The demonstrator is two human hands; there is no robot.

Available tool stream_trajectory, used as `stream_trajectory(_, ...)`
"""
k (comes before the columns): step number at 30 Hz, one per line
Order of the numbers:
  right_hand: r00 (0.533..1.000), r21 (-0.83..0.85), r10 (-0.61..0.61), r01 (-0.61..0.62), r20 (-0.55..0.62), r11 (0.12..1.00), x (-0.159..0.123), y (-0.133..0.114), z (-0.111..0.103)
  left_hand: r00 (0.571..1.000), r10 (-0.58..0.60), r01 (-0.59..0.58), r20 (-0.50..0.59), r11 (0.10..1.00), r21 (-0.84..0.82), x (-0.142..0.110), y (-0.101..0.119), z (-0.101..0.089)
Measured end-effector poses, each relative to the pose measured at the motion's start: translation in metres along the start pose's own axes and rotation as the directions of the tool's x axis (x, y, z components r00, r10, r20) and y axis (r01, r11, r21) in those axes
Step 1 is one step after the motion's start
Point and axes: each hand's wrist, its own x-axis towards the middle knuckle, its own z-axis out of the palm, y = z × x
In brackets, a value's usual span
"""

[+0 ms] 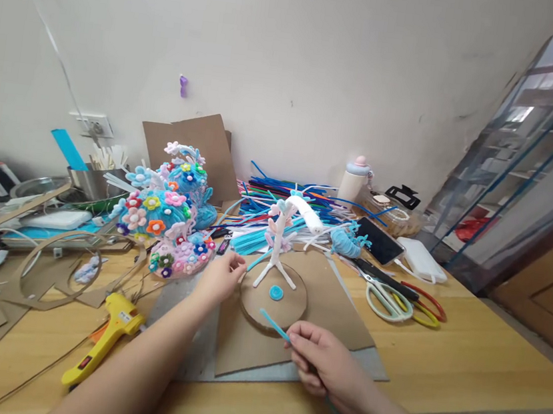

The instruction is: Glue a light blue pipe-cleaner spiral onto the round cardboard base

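My right hand (321,360) is closed around a light-blue pipe cleaner (275,325), whose tip points up and left over the front of a round cardboard base (288,312). On that base lies a small coiled blue disc (276,292). A white, curved tree-like stem (278,241) stands there on splayed feet, with pale pink and blue pieces along it. My left hand (220,277) is at the base's left edge, fingers curled. A blue strip (257,260) meets its fingertips; whether they grip it is unclear.
Flower-covered blue pieces (159,213) stand at left, behind a yellow glue gun (106,340). Pipe cleaners (287,198) are heaped by the wall. Scissors (388,301), pliers (425,306) and a phone (380,240) lie at right. Cardboard (344,309) lies under the base.
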Motion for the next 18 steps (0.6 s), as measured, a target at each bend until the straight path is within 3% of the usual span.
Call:
stream_trajectory(4, 0.997, 0.029, -0.043, 0.045, -0.058, 0.999, 0.001, 0.000, 0.003, 0.996, -0.084, 0.083, 0.010, 0.994, 0.067, 0.029, -0.014, 0.016)
stream_trajectory(9, 0.999, 0.085, -0.025, 0.027, -0.032, 0.996, 0.000, -0.001, 0.003, 0.995, -0.102, 0.103, -0.010, 0.992, 0.069, 0.028, -0.009, 0.028)
stream_trajectory(14, 0.998, 0.096, -0.064, 0.065, -0.016, 0.993, -0.001, 0.006, -0.003, 0.985, -0.094, 0.095, -0.144, 0.995, 0.002, 0.009, -0.012, 0.010)
stream_trajectory(18, 0.993, 0.071, -0.099, 0.104, -0.067, 0.992, -0.001, 0.010, -0.008, 0.950, -0.102, 0.065, -0.295, 0.989, -0.133, -0.024, -0.021, -0.011)
